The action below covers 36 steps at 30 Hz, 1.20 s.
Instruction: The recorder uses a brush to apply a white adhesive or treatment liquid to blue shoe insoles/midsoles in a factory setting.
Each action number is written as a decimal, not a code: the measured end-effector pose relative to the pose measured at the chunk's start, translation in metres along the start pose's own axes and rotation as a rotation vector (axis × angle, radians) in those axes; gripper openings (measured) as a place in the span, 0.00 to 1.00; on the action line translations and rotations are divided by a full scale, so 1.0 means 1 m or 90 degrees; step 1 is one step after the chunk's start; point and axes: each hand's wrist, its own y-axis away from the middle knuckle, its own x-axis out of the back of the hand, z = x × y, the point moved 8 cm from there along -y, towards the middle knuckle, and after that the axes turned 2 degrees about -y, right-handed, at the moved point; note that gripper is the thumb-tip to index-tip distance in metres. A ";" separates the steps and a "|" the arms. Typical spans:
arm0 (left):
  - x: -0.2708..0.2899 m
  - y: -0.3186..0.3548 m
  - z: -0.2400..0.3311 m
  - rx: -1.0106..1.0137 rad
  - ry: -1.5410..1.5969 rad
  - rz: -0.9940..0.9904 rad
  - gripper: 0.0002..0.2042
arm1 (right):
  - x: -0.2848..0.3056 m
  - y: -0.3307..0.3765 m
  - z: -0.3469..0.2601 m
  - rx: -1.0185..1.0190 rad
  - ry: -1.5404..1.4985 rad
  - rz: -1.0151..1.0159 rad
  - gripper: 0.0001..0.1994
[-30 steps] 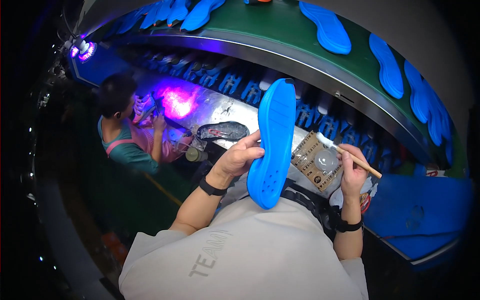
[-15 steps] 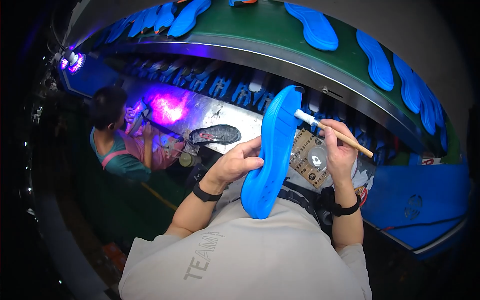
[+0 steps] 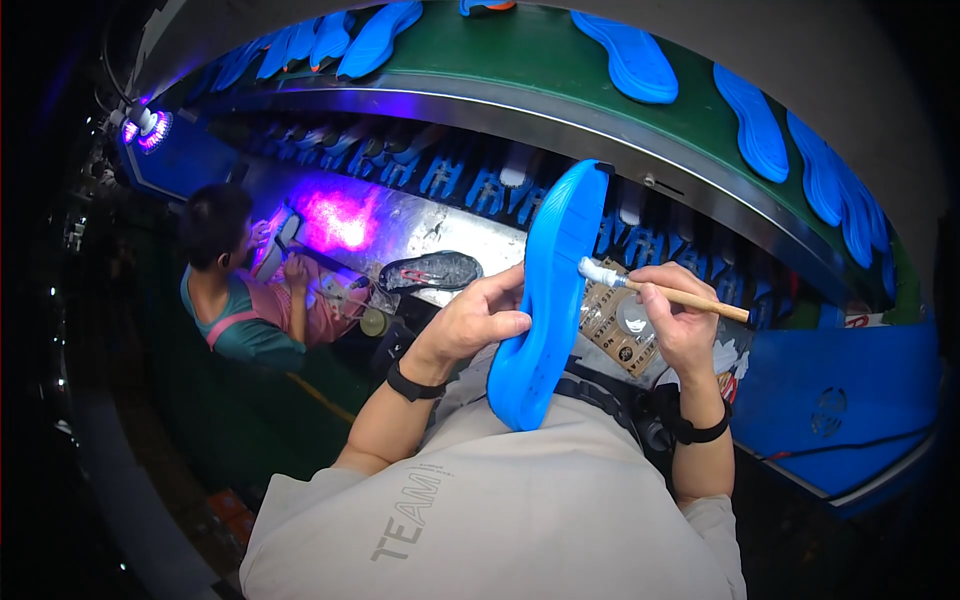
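A blue shoe sole (image 3: 548, 300) stands nearly upright in front of my chest, with a small black patch at its top end. My left hand (image 3: 478, 318) grips its left edge at mid-length, thumb across the near side. In my right hand (image 3: 680, 318) is a brush (image 3: 690, 298) with a light wooden handle, pinched between thumb and fingers. Its white bristle tip meets the sole's right edge, a little above the middle. Beneath my right hand, a round dish (image 3: 633, 312) with something white in it rests on brown printed cardboard (image 3: 612, 335).
Several blue soles (image 3: 640, 60) lie on a green conveyor belt (image 3: 500, 45) behind a metal rail. A black shoe-shaped piece (image 3: 430, 271) rests on the metal bench (image 3: 490, 236). At left, a person (image 3: 235, 280) handles a shoe under purple light. A blue machine panel (image 3: 830, 390) stands right.
The brush tip has moved down along the sole's right edge, and my right hand has shifted slightly down with it. The sole has turned a little. The person's shoe at left has tilted.
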 end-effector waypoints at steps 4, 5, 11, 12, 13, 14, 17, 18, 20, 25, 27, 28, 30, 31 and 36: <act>-0.002 -0.002 0.006 -0.026 -0.011 -0.013 0.38 | -0.003 0.003 -0.014 0.006 0.015 -0.035 0.06; -0.003 -0.003 0.008 -0.029 -0.007 -0.010 0.38 | -0.002 0.003 -0.016 0.005 0.014 -0.035 0.06; -0.006 -0.004 0.011 -0.039 0.009 -0.006 0.37 | -0.003 0.011 -0.031 0.052 0.040 -0.071 0.05; -0.006 -0.004 0.012 -0.039 0.009 -0.006 0.37 | -0.003 0.013 -0.035 0.053 0.054 -0.082 0.05; -0.006 -0.004 0.012 -0.034 0.016 -0.003 0.36 | -0.003 0.014 -0.037 0.055 0.068 -0.093 0.05; -0.006 -0.004 0.012 -0.029 0.023 0.000 0.36 | -0.003 0.016 -0.039 0.056 0.067 -0.093 0.05; -0.007 -0.005 0.015 -0.050 0.030 0.003 0.36 | -0.002 0.020 -0.043 0.073 0.050 -0.094 0.05; -0.007 -0.006 0.014 -0.049 0.029 0.003 0.36 | -0.001 0.022 -0.043 0.068 0.052 -0.097 0.05; -0.007 -0.007 0.014 -0.050 0.037 0.003 0.36 | 0.000 0.024 -0.042 0.063 0.051 -0.099 0.05; -0.007 -0.010 0.013 -0.035 0.023 0.055 0.36 | 0.004 0.027 -0.046 0.067 0.049 -0.104 0.05; -0.007 -0.011 0.014 -0.041 0.026 0.052 0.36 | 0.013 0.030 -0.042 0.060 0.019 -0.063 0.05; -0.007 -0.011 0.015 -0.045 0.023 0.054 0.36 | 0.020 0.031 -0.039 0.054 -0.009 -0.023 0.05; -0.006 -0.012 0.016 -0.050 0.017 0.057 0.36 | 0.025 0.035 -0.036 0.046 -0.018 -0.014 0.06; -0.004 -0.012 0.013 -0.047 0.021 0.061 0.35 | 0.030 0.038 -0.030 0.017 -0.050 0.023 0.07; 0.006 -0.028 0.017 -0.055 0.005 0.060 0.31 | 0.054 0.056 -0.010 -0.024 -0.101 0.148 0.09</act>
